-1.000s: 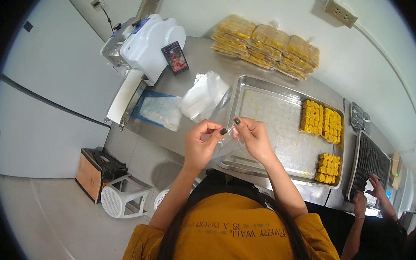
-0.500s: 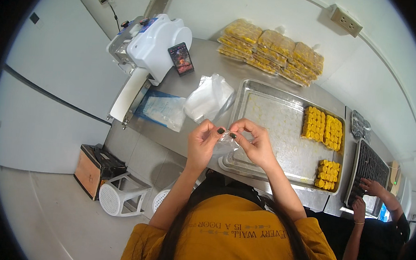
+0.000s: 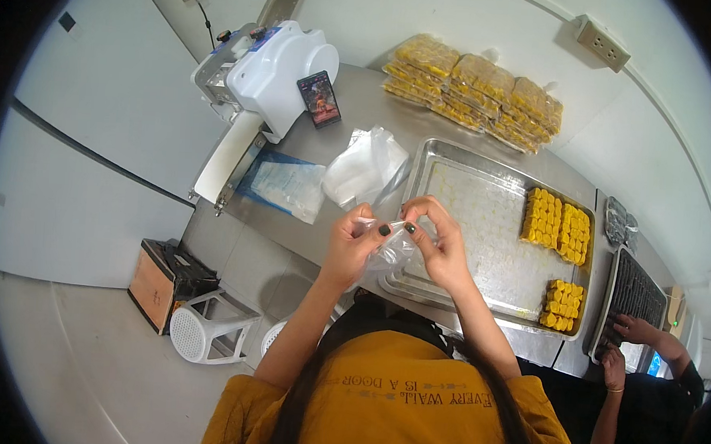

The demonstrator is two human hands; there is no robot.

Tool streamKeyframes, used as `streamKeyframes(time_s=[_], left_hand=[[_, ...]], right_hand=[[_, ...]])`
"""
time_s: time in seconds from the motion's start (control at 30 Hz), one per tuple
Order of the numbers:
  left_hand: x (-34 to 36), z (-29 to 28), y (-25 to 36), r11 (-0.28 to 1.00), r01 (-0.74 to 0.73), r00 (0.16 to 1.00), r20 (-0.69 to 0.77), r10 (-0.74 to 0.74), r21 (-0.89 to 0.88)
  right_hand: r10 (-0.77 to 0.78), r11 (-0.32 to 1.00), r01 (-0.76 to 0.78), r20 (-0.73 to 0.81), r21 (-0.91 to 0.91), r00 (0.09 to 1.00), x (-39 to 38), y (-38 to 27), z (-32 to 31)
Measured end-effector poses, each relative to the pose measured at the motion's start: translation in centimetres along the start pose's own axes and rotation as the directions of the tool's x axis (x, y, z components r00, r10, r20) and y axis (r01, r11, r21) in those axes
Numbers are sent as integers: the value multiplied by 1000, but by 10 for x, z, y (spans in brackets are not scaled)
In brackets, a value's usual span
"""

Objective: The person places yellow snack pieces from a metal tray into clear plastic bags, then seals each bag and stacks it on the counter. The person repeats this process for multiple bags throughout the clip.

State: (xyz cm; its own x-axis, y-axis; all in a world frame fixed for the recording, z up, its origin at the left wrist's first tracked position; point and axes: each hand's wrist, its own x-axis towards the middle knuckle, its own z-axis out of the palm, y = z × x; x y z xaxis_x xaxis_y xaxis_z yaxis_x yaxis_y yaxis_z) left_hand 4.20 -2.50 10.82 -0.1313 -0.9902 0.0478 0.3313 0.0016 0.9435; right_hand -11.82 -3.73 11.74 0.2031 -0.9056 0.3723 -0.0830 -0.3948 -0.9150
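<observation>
L hand (image 3: 348, 250) & R hand (image 3: 442, 251) each pinched clear bag (image 3: 392, 253) by L edge of tray (image 3: 481, 208); wide gap lay btwn R hand & yellow blocks (image 3: 542, 217).

Glossy bag (image 3: 391, 254), apparently smooth plastic.

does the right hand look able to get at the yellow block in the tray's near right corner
Probably yes: only the flat tray bottom seems to lie between the right hand and the yellow block, though that hand pinches a clear bag.
</observation>
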Motion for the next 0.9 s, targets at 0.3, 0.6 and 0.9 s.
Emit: streamKeyframes(time_s=[0.3,0.6,0.9], left_hand=[[11,-40,25,948,-217,964,201,172,232],[-1,4,40,171,-422,846,319,427,890],[12,-17,24,976,214,963,-178,-205,36]], right_hand=[[329,828,-508,527,238,783,1,-11,-39],[114,472,-209,-176,-857,978,17,-11,-12],[-166,622,-159,-328,-766,930,13,27,-32]])
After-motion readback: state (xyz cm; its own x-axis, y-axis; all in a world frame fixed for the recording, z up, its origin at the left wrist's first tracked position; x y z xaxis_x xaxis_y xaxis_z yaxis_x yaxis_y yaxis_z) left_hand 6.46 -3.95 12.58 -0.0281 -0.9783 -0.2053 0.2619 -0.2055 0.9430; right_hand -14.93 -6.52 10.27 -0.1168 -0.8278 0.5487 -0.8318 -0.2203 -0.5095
